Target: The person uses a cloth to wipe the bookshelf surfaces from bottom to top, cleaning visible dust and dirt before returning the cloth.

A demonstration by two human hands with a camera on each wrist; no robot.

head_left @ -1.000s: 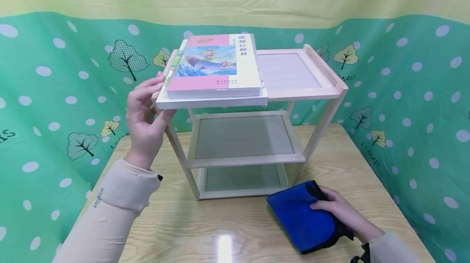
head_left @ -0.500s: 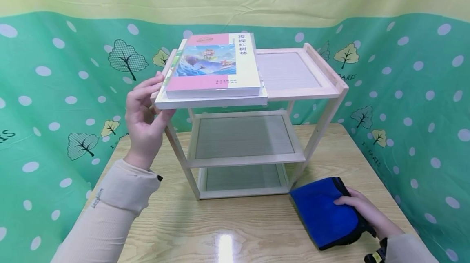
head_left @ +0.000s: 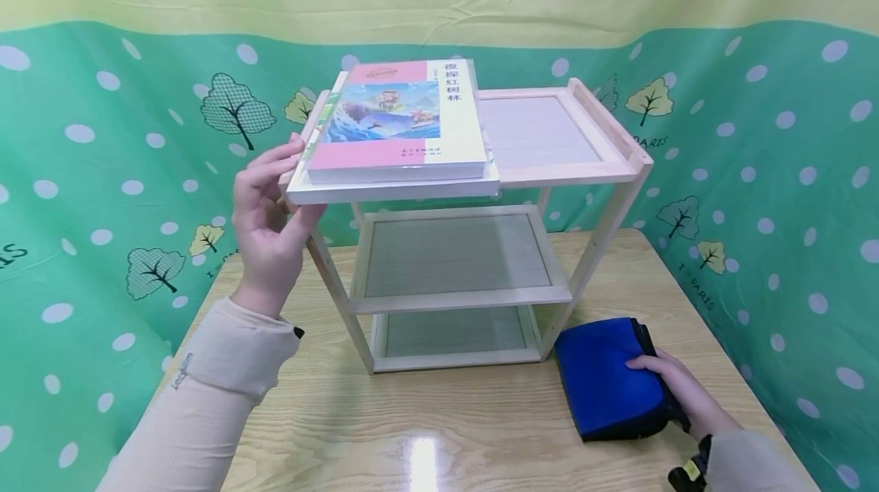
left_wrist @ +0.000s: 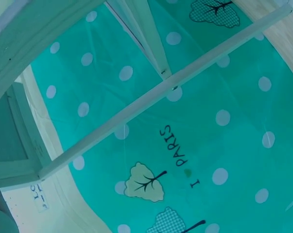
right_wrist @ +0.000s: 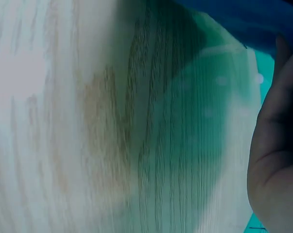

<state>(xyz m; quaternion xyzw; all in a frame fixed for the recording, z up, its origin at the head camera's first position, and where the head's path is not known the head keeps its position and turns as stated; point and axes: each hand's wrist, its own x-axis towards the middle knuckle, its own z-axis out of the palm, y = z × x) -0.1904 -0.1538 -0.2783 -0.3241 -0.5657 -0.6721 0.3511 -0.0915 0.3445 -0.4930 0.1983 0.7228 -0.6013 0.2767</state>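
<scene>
My left hand (head_left: 266, 225) grips the upper left corner of a pale wooden three-tier rack (head_left: 604, 229), its fingers along the side rail and its thumb below the front corner. Two books lie stacked on the left half of the top shelf: a pink-and-cream one (head_left: 394, 114) above a larger white-edged book (head_left: 405, 191). My right hand (head_left: 680, 389) holds a folded blue cloth (head_left: 604, 377) with black edging, thumb on top, low at the rack's front right leg. The right wrist view shows the blue cloth (right_wrist: 233, 22) above the tabletop.
The rack stands on a light wood-grain table (head_left: 330, 431), which shows a bright reflection at the front. A green dotted curtain (head_left: 89, 194) with tree prints surrounds the table at the back and both sides. In the left wrist view, a rack bar (left_wrist: 122, 116) crosses diagonally.
My right hand has carried the blue cloth rightward across the table, then slightly back toward the rack's right leg. The left hand, rack and books keep their places.
</scene>
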